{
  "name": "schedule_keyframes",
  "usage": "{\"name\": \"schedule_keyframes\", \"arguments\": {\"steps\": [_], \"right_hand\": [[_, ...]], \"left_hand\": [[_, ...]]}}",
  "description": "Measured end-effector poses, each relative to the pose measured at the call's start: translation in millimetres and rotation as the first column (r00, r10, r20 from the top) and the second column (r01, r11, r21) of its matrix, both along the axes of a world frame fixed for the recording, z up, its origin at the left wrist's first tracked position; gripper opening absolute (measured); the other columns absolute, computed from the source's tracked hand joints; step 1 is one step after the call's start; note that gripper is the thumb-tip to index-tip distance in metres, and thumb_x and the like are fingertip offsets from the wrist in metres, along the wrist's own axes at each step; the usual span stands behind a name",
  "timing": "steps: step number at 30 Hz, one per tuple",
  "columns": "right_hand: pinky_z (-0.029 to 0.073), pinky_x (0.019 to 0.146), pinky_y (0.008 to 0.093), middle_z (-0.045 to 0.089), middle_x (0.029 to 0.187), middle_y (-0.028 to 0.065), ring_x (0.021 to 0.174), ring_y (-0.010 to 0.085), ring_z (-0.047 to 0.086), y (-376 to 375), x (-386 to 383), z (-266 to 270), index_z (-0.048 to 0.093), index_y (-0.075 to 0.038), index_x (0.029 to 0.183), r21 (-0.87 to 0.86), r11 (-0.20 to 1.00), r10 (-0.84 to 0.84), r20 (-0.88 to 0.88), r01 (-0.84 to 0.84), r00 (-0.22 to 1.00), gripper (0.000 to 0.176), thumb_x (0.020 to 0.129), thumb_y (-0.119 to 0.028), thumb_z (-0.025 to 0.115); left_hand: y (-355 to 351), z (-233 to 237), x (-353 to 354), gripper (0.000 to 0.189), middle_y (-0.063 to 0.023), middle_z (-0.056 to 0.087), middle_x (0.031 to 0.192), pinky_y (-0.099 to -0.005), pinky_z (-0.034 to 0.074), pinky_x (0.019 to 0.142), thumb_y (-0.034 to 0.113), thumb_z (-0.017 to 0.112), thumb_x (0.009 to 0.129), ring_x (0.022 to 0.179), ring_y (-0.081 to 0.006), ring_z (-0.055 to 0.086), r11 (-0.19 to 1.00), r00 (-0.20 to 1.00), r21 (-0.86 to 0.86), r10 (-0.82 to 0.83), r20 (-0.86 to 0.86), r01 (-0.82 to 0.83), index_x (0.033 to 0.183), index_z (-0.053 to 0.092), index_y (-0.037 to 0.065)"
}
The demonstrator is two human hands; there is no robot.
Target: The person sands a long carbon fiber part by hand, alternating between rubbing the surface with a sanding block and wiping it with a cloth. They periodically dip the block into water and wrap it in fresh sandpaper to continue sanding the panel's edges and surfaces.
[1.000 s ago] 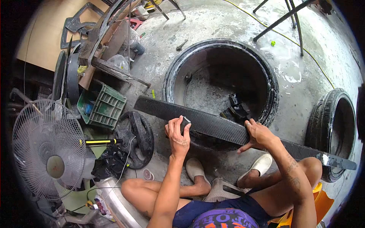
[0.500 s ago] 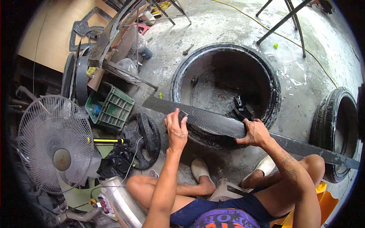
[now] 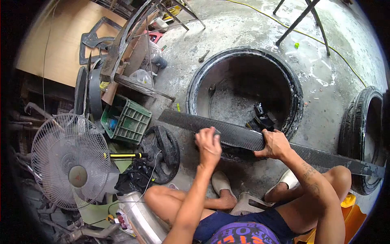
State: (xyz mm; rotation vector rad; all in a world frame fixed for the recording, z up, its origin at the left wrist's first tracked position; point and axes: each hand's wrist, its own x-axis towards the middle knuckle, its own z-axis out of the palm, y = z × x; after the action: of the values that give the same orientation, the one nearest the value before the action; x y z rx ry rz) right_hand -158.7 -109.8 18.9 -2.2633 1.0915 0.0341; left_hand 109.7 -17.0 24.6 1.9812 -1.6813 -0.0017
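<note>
A long, dark woven-pattern strip, like carbon fibre, runs across the front of an upturned tire and on past my right knee. My right hand grips its lower edge near the middle, thumb below and fingers over the top. Further left, my left hand is closed on a small dark pad, like folded sandpaper, pressed to the strip's face. Most of the pad is hidden behind the fingers. Inside the tire lie dark scraps.
To the left stand a fan, a green crate and a black round base. A second tire stands at the right. Stand legs and a yellow cord lie beyond. A metal cylinder is beside my left leg.
My left hand has slid right along the strip with the pad, closer to my right hand. The right hand keeps its grip. The whole view has shifted slightly.
</note>
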Motion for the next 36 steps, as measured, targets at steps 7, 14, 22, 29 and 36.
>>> {"name": "schedule_keyframes", "arguments": {"steps": [7,14,22,29,36], "right_hand": [[0.047,0.1,0.0497,0.072,0.098,0.0226,0.095,0.0362,0.07,0,-1,-1,0.06,0.007,0.114,-0.026,1.0,-0.002,0.023,0.003,1.0,0.088,0.067,-0.065,0.078],[0.049,0.098,0.049,0.072,0.094,0.0224,0.091,0.038,0.07,-2,0,-6,0.062,0.005,0.109,-0.055,0.998,-0.013,0.057,0.016,0.998,0.084,0.064,-0.063,0.08],[0.051,0.09,0.0461,0.072,0.089,0.0228,0.087,0.0399,0.07,-1,-1,-6,0.064,0.003,0.103,-0.079,0.996,-0.033,0.094,0.041,0.995,0.076,0.064,-0.06,0.08],[0.053,0.086,0.0464,0.072,0.087,0.0234,0.085,0.041,0.07,0,-1,-8,0.066,0.002,0.102,-0.068,0.995,-0.06,0.104,0.067,0.993,0.076,0.062,-0.06,0.081],[0.054,0.083,0.0445,0.071,0.085,0.0241,0.081,0.0401,0.071,2,-2,-13,0.065,0.004,0.102,-0.165,0.985,-0.024,0.139,0.047,0.99,0.079,0.063,-0.063,0.081]], "left_hand": [[0,8,-17,0.027,-0.0147,0.059,0.115,-0.0488,0.042,0.092,0.013,0.063,0.089,0.106,-0.0363,0.052,0.999,0.999,0.025,0.038,0.003,-0.039,0.113,0.065,0.002],[3,19,-27,0.022,-0.0167,0.061,0.113,-0.0475,0.041,0.093,0.004,0.064,0.085,0.104,-0.0374,0.054,0.993,0.993,0.029,-0.115,-0.029,0.116,0.107,0.064,0.001],[6,24,-45,0.024,-0.015,0.06,0.115,-0.0454,0.042,0.091,0.005,0.065,0.085,0.104,-0.0352,0.052,0.978,0.983,0.096,-0.181,-0.03,0.184,0.108,0.065,0.001],[19,15,-67,0.023,-0.0153,0.061,0.113,-0.0461,0.042,0.09,0.005,0.064,0.086,0.102,-0.0346,0.053,0.993,0.992,0.029,-0.114,-0.049,0.115,0.109,0.065,0.002],[19,15,-76,0.024,-0.0162,0.06,0.111,-0.0459,0.041,0.092,0.008,0.066,0.085,0.104,-0.0366,0.054,0.992,0.992,0.037,-0.121,-0.031,0.122,0.108,0.064,0.002]]}}
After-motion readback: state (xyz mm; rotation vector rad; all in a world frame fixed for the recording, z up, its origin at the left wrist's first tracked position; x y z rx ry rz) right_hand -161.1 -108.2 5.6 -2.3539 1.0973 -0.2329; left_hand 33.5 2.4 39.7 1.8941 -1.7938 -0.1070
